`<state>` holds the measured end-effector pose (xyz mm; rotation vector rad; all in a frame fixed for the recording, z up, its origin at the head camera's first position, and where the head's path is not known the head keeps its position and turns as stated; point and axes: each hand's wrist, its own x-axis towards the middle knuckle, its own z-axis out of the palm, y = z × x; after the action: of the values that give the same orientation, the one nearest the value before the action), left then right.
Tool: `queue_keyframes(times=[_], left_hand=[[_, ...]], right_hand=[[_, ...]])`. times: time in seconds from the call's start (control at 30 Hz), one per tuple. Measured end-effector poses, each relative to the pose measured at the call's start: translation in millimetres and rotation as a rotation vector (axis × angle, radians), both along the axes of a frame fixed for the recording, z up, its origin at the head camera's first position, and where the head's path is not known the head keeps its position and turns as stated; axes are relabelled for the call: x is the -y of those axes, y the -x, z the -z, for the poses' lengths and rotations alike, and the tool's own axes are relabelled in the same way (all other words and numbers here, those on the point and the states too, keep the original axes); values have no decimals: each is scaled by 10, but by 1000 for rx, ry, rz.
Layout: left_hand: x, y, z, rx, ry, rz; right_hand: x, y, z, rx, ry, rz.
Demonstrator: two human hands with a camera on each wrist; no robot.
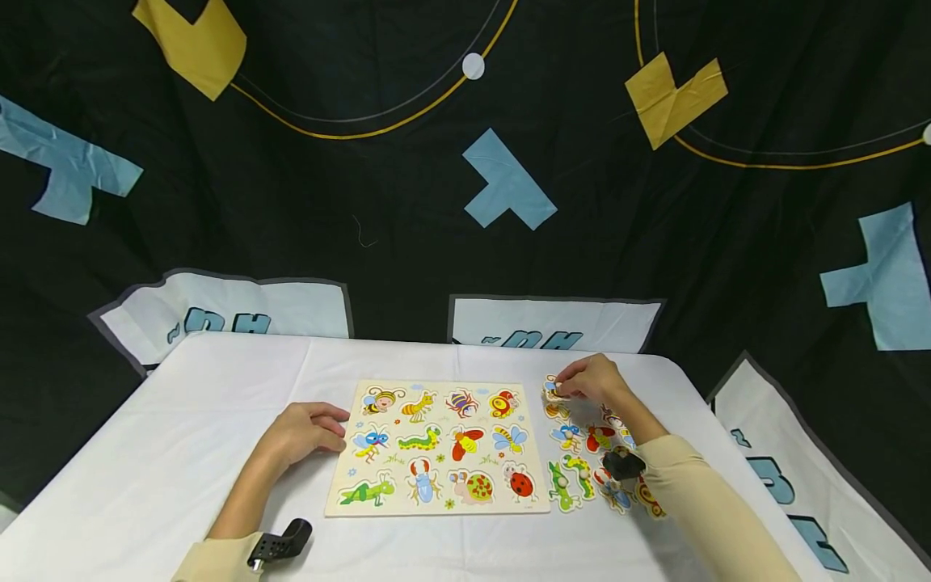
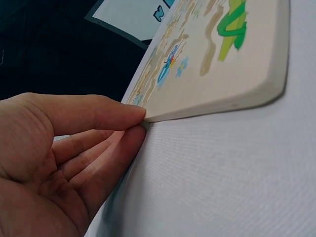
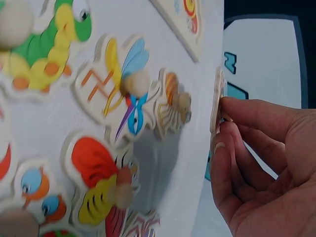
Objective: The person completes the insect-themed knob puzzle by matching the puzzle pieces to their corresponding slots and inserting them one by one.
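Note:
A wooden insect puzzle board (image 1: pixel 465 461) lies flat on the table. At its left edge, my left hand (image 1: pixel 305 436) pinches the rim; in the left wrist view the thumb and a finger (image 2: pixel 133 143) meet at the board's edge (image 2: pixel 217 109). My right hand (image 1: pixel 596 380) holds a bee puzzle piece (image 1: pixel 549 390) above the loose pieces, right of the board. From the right wrist, this piece (image 3: pixel 216 103) appears edge-on, its knob hidden by the fingertips. Below it lie a mosquito piece (image 3: pixel 106 74), a red-winged beetle piece (image 3: pixel 94 197) and an orange-striped insect piece (image 3: pixel 170 103).
Several more knobbed pieces lie right of the board, among them a grasshopper (image 1: pixel 562 487) and a caterpillar (image 1: pixel 582 475); my right forearm covers some. A white cloth (image 1: pixel 407 541) covers the table. Behind it hangs a black patterned curtain (image 1: pixel 364 218).

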<state>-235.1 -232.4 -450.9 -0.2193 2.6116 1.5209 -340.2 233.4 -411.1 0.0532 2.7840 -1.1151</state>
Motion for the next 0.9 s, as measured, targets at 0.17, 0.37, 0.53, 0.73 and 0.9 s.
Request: queue_keyframes(times=[0.17,0.37,0.53,0.73,0.9], left_hand=[[-11,16,6,8,35,1],[-9,9,7,4,9,4],[4,-5,4,9,0,5],[-1,-7,-6,19,4,4],[-1,-8,-6,21,14,-2]], right_hand=[[115,-4,-6,4,13,-7],[253,-2,21,-13,-5,-29],[385,-5,57,-43,0,-56],[550,-17,97,-55,35,-86],[671,-18,107,-63,74,-112]])
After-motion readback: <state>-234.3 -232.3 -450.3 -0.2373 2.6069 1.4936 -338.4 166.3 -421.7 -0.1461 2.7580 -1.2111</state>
